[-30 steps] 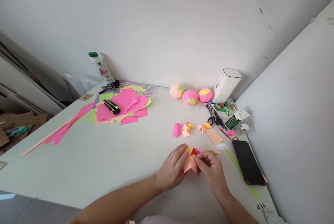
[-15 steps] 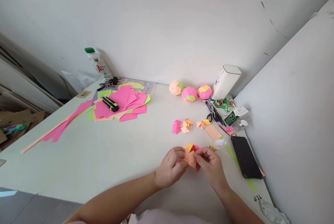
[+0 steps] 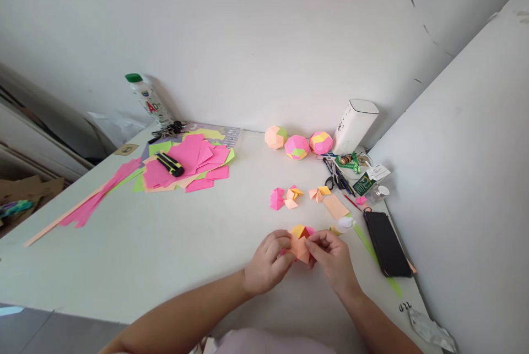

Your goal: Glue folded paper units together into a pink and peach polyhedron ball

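Note:
Between my hands is a partly built folded-paper ball (image 3: 300,244) in orange, yellow and pink, with a dark opening at its top. My left hand (image 3: 268,260) is closed around its left side. The fingertips of my right hand (image 3: 334,259) pinch an orange flap on its right side. My fingers hide much of the ball. Just beyond lie small folded paper pieces: a pink one (image 3: 276,199), an orange and yellow cluster (image 3: 292,196), and another orange and yellow one (image 3: 319,194). A flat orange paper rectangle (image 3: 336,207) lies to their right.
Three finished paper balls (image 3: 296,147) stand by the wall, beside a white container (image 3: 356,125). Scissors (image 3: 330,178), a small jar (image 3: 381,193) and a black phone (image 3: 387,244) line the right edge. A box cutter (image 3: 170,164) rests on a paper pile (image 3: 206,164); a bottle (image 3: 149,102) stands behind.
The camera view has shifted slightly, so the whole scene sits a little further left. Both hands keep nearly the same hold on the paper ball.

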The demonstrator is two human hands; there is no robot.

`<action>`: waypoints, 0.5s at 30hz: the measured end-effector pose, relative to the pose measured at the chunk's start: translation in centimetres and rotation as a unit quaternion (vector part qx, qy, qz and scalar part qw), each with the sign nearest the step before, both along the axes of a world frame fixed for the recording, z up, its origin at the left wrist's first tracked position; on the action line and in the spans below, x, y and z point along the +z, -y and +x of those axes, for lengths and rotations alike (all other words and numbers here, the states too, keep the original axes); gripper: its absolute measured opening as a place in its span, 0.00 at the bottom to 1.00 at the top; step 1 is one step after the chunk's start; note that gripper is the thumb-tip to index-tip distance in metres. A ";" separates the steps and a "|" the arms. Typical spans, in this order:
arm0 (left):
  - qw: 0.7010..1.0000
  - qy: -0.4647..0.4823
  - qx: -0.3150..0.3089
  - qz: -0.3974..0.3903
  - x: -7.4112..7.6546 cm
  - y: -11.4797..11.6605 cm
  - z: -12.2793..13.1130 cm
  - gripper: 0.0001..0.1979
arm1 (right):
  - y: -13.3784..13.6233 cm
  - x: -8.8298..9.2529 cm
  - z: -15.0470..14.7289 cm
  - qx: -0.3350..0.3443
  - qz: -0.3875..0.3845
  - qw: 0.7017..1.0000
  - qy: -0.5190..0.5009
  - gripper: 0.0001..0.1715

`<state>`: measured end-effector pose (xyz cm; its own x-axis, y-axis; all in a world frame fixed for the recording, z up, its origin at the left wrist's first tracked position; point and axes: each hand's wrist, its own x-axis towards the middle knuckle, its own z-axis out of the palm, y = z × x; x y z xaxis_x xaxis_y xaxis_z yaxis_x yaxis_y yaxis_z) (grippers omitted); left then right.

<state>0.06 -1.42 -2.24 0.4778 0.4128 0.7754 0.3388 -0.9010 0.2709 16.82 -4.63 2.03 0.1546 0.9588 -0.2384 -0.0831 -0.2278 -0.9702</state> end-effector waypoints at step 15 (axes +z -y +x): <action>1.000 -0.008 -0.012 -0.002 0.4 0.0 0.1 0.08 | -0.1 0.6 -0.1 -0.006 -0.005 1.000 0.001 0.16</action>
<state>0.12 -1.38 -1.80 0.5003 0.4045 0.7656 0.3216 -0.9077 0.2694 16.71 -4.54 2.64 0.1675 0.9544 -0.2470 -0.0838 -0.2358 -0.9682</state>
